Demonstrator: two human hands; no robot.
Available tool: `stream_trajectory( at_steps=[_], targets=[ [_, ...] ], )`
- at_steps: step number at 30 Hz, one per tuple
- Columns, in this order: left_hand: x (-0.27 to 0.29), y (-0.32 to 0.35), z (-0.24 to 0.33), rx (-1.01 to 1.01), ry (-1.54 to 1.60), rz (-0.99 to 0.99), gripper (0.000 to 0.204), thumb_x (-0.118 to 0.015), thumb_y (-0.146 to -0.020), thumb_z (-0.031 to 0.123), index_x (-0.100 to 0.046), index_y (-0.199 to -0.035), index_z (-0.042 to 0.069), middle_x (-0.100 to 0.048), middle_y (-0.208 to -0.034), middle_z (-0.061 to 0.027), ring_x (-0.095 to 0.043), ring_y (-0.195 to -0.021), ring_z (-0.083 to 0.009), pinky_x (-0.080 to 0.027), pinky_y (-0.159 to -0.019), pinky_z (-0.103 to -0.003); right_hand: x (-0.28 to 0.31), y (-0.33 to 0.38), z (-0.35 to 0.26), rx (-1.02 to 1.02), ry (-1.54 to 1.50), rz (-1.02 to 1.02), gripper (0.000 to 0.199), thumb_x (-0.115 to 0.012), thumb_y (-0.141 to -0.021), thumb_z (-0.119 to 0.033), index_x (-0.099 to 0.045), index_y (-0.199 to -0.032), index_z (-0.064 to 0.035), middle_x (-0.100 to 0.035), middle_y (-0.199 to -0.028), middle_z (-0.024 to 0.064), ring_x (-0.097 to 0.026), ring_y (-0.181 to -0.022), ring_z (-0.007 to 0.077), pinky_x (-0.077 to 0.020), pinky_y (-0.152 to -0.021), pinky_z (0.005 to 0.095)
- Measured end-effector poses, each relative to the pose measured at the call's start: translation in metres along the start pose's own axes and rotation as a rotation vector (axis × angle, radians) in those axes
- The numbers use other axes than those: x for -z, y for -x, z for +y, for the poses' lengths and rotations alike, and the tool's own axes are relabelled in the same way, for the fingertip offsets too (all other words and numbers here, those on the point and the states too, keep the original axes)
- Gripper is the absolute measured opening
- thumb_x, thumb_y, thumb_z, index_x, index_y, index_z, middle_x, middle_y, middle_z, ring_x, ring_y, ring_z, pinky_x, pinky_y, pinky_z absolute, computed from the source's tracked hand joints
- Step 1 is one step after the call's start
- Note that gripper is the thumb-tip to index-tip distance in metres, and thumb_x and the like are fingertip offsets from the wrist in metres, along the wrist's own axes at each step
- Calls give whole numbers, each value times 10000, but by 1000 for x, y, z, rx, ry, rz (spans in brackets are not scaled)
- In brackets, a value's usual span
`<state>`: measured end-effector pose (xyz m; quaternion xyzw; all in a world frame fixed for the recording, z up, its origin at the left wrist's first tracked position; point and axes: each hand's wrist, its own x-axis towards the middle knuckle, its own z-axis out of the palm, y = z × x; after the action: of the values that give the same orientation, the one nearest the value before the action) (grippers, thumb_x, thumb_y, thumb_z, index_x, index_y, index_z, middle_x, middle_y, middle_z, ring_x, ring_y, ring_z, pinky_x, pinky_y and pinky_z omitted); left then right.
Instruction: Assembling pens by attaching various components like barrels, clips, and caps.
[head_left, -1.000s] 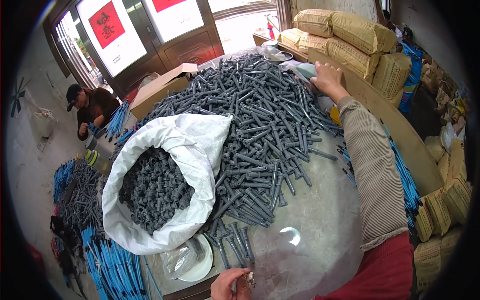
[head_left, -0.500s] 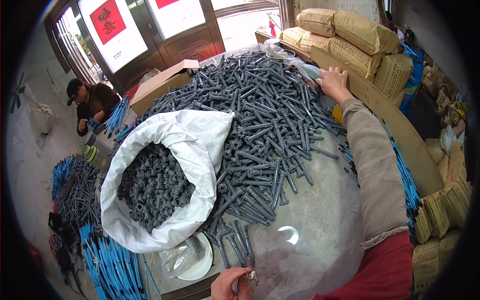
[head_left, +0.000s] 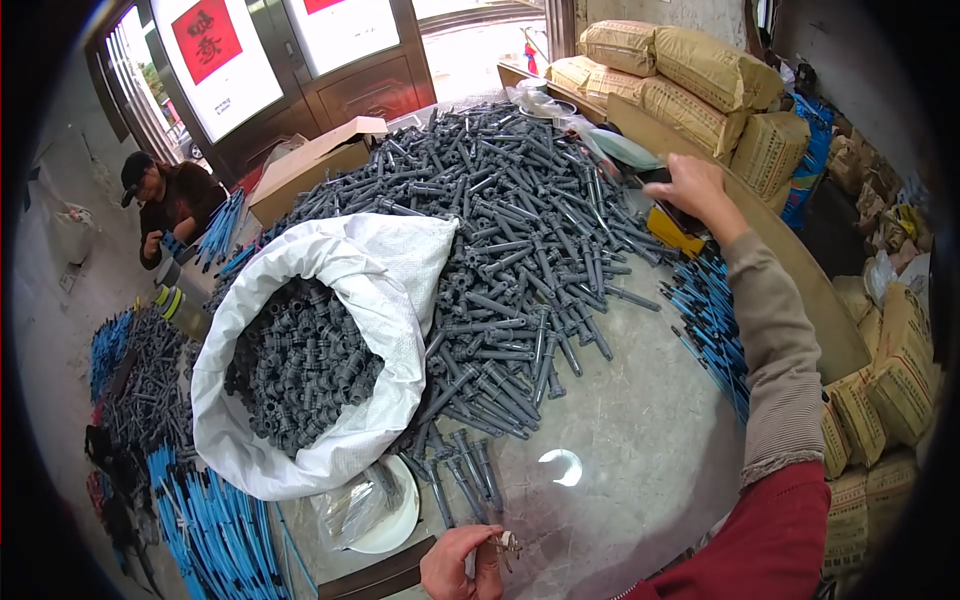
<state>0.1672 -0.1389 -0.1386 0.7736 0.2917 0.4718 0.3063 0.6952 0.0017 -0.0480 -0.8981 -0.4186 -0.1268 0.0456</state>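
At the lower edge, my left hand (head_left: 462, 563) is closed in a pinch on a small whitish piece with thin metal prongs (head_left: 508, 543), too small to name. Several dark grey plastic tubes (head_left: 465, 478) lie just beyond it. My right hand (head_left: 700, 188) is stretched out to the far right, its fingers curled at a dark object (head_left: 655, 180) whose kind I cannot make out. Beside that hand are a pale green translucent item (head_left: 625, 150) and a yellow piece (head_left: 674, 232). The big heap of grey tubes (head_left: 520, 230) lies to its left.
A white woven sack (head_left: 215, 420) full of short grey fittings stands left of centre. Blue rods lie in bundles at the lower left (head_left: 205, 530) and right (head_left: 708, 310). A white plate (head_left: 395, 520), a cardboard box (head_left: 310, 165), stacked paper sacks (head_left: 715, 70) and a seated person (head_left: 175, 200) surround the table.
My right hand has drawn back from the pale green item toward me, and a dark object now shows at its fingers. My left hand keeps its pinch. The view has shifted slightly.
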Motion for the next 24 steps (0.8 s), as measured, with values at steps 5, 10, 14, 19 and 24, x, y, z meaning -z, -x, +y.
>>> stream_trajectory(
  at_steps=[5,10,14,19,24],
  targets=[
    [1,-6,9,-40,-41,-11,161,-657,-940,-46,-652,-1100,-31,-718,-893,-154,-697,-725,-245,-542,-639,-304,-3,27,42,72,65,-107,763,-749,-702,-659,-670,-1109,-18,-717,-1051,195,-684,-995,358,-525,-814,461],
    [0,-1,7,-42,-38,-7,154,-661,-938,-45,-649,-1091,-29,-710,-874,-151,-691,-698,-242,-534,-624,-304,-19,28,48,117,-73,-28,712,-760,-660,-581,-668,-1065,-2,-719,-1005,207,-688,-948,379,-528,-791,469],
    [2,-1,8,-31,-85,-20,149,-665,-935,-42,-651,-1082,-21,-706,-863,-145,-685,-677,-240,-522,-604,-306,-3,32,42,91,-76,-8,636,-751,-639,-503,-675,-1011,7,-713,-979,232,-688,-923,386,-529,-781,467],
    [5,0,9,-42,-85,-4,146,-669,-932,-38,-657,-1076,-16,-701,-862,-144,-683,-682,-250,-511,-592,-310,41,57,37,136,-7,-7,553,-743,-642,-438,-678,-932,28,-704,-919,260,-686,-881,402,-533,-743,468],
    [6,3,12,-47,-84,-30,155,-669,-922,-46,-660,-1073,-14,-697,-865,-149,-682,-691,-269,-514,-603,-323,54,59,31,108,-109,106,547,-748,-652,-420,-670,-917,52,-694,-853,259,-687,-831,401,-529,-706,466]
  ],
)
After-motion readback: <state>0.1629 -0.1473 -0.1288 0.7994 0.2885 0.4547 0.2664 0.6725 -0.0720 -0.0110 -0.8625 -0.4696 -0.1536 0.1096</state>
